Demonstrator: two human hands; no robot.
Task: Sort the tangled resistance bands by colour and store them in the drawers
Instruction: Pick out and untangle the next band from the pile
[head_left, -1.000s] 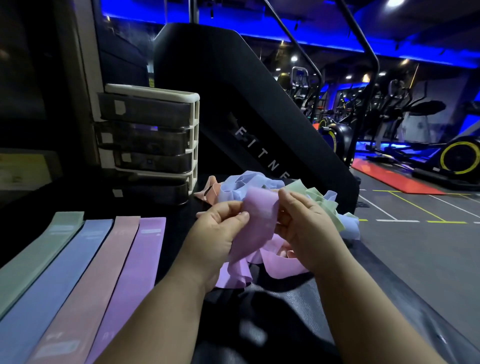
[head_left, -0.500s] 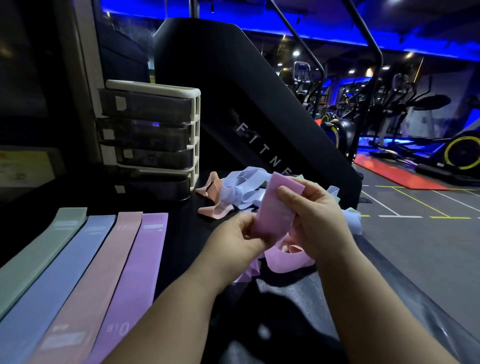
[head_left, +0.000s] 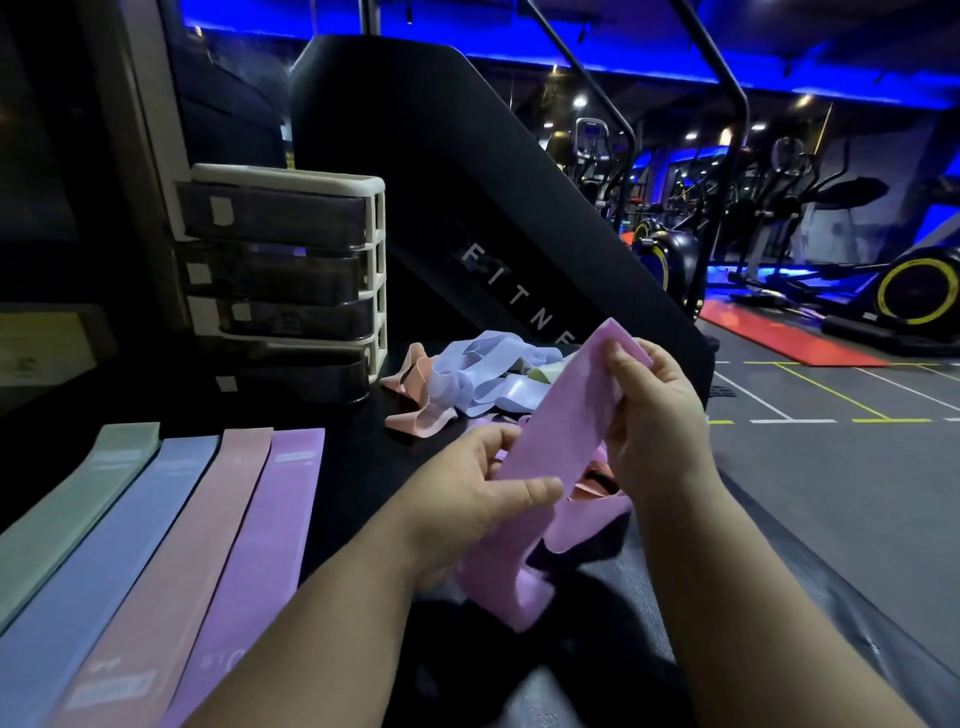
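I see my left hand (head_left: 478, 488) pinching the purple band (head_left: 561, 410) low down, my right hand (head_left: 657, 415) gripping its far top end. The band slants between them, just near of the tangled pile (head_left: 483, 379), with the drawers (head_left: 291, 280) far left.

The scene is dimly lit. A blue strip light (head_left: 441, 34) is run along the ceiling, and small white spotlights (head_left: 691, 136) are scattered far behind. The worktop (head_left: 353, 467) is left almost black, with a faint sheen along its right edge. Straight lines are bent towards the frame edges. The lower end of the purple band (head_left: 519, 597) is smeared by blur.
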